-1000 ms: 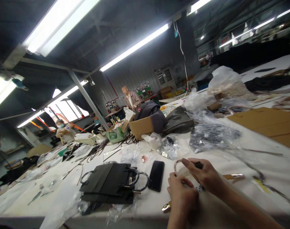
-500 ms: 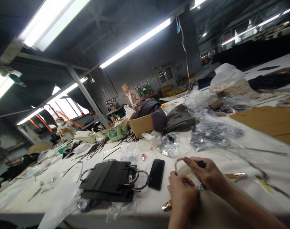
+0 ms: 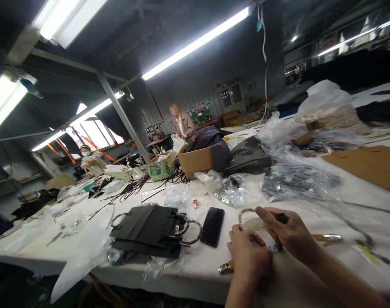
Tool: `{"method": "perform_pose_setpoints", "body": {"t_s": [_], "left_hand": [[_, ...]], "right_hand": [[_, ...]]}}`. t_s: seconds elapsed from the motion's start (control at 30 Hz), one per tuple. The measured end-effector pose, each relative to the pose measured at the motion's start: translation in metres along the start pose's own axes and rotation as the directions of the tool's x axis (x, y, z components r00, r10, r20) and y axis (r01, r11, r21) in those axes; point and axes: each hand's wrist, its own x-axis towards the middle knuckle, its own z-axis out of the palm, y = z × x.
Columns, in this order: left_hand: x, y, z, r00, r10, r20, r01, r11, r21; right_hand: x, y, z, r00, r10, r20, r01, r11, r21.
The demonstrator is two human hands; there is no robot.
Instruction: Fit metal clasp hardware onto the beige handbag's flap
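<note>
Near the table's front edge, my left hand (image 3: 250,252) is closed at the base of a loop-shaped bag handle (image 3: 240,217) wrapped in patterned material. Close above it, my right hand (image 3: 289,229) curls around a small black tool (image 3: 281,218), whose working end is hidden. Its index finger reaches to the top of the loop. Most of the piece under both hands is covered; a brown tab with a gold metal end (image 3: 226,268) sticks out on the left, and a gold-tipped strap (image 3: 331,238) on the right. A black phone (image 3: 212,227) lies left of my hands.
Black handbags (image 3: 146,229) with looped handles lie stacked on the left. Behind are a cardboard box (image 3: 195,162), plastic-wrapped parts (image 3: 297,179) and small copper-coloured pieces (image 3: 195,204). Brown board (image 3: 368,167) lies at right. A person (image 3: 182,123) stands across the table.
The view has shifted, so the table's contents sit slightly further right and mostly higher. Both hands keep nearly the same pose around the handle.
</note>
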Motion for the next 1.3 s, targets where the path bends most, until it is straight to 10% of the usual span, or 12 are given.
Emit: {"method": "perform_pose_setpoints", "body": {"t_s": [1.3], "left_hand": [[-0.0029, 0.002, -0.0003, 1.0, -0.01, 0.001, 0.01, 1.0, 0.005]], "right_hand": [[-0.0006, -0.0032, 0.0003, 1.0, -0.003, -0.006, 0.003, 1.0, 0.01]]}}
